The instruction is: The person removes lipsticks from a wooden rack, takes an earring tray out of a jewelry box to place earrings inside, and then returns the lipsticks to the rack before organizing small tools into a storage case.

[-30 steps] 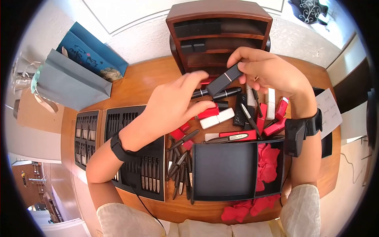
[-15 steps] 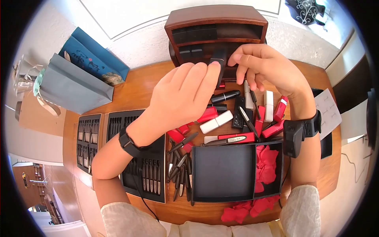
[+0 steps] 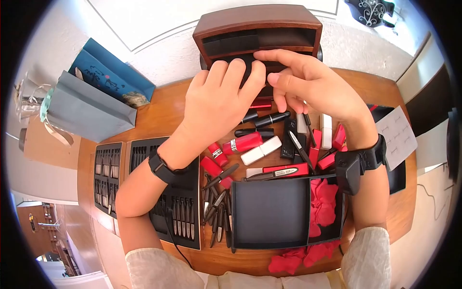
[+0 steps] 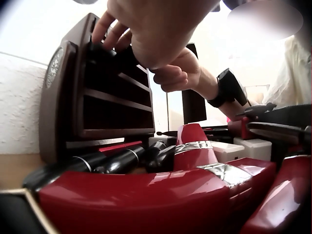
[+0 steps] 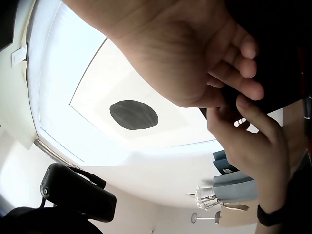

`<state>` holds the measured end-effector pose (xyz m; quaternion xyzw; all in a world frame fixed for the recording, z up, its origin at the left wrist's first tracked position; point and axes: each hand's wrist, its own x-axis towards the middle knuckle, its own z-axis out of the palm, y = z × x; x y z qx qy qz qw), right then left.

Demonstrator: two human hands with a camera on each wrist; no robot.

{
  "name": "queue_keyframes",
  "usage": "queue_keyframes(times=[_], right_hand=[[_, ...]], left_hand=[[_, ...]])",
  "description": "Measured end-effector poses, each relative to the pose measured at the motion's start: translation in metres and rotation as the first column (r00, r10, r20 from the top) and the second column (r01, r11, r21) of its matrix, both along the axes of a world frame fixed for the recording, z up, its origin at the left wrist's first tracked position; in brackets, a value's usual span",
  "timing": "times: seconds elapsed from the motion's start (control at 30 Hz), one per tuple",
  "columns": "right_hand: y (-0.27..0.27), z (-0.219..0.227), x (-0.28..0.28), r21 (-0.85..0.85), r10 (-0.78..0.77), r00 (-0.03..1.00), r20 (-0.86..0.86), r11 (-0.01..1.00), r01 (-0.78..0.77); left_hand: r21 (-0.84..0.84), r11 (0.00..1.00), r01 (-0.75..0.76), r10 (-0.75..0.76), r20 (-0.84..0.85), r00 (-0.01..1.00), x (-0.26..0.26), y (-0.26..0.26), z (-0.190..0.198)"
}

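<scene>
My left hand [image 3: 216, 96] is at the front of the small brown wooden shelf [image 3: 257, 21], its fingers bent over a black lipstick tube [image 4: 104, 54] at one of the shelf levels. Most of that tube is hidden behind the fingers in the head view. Close by on the right, my right hand [image 3: 315, 86] has its fingers loosely extended, index finger reaching toward the shelf and nothing in its grasp. Below both hands lie black tubes [image 3: 272, 119], red tubes [image 3: 243, 142] and a white tube [image 3: 261, 150].
An open black box [image 3: 272, 212] with red petals [image 3: 323, 202] stands at the table's front. Left of it are dark pens [image 3: 219, 207] and a black tray [image 3: 168, 212] of slotted pens. Paper bags [image 3: 94, 101] stand back left; a white card [image 3: 397, 135] lies right.
The black tube went from between both hands into my left hand, which has carried it forward to the shelf. My right hand let go of it and moved slightly left.
</scene>
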<state>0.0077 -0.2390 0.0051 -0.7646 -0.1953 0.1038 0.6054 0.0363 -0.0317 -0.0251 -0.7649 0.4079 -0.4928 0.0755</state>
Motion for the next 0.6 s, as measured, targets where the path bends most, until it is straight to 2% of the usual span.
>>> queue_keyframes(times=[0.1, 0.17, 0.3, 0.43, 0.53, 0.6], right_hand=[[0.001, 0.002, -0.001, -0.064, 0.005, 1.000, 0.029, 0.998, -0.004], [0.003, 0.005, -0.001, -0.141, -0.064, 0.998, 0.026, 0.988, 0.067], [0.003, -0.002, 0.001, -0.155, -0.072, 0.997, 0.025, 0.985, 0.075], [0.001, -0.007, 0.004, -0.146, -0.031, 0.997, -0.064, 0.989, 0.022], [0.004, -0.005, 0.002, -0.179, -0.055, 0.996, -0.073, 0.983, 0.041], [0.003, -0.005, 0.003, -0.196, -0.085, 0.995, -0.051, 0.978, 0.074]], left_hand=[[-0.007, 1.000, -0.007, 0.007, 0.006, 1.000, 0.003, -0.001, -0.002], [-0.024, 1.000, -0.013, 0.013, 0.003, 1.000, 0.008, -0.004, -0.001], [-0.048, 0.999, -0.017, 0.017, -0.007, 1.000, 0.014, -0.008, 0.007], [-0.060, 0.998, -0.028, 0.026, -0.025, 0.999, 0.014, -0.012, 0.009], [-0.082, 0.997, 0.001, -0.004, -0.037, 0.999, 0.014, -0.011, 0.008], [-0.018, 0.986, 0.168, -0.169, -0.045, 0.985, 0.009, -0.010, 0.006]])
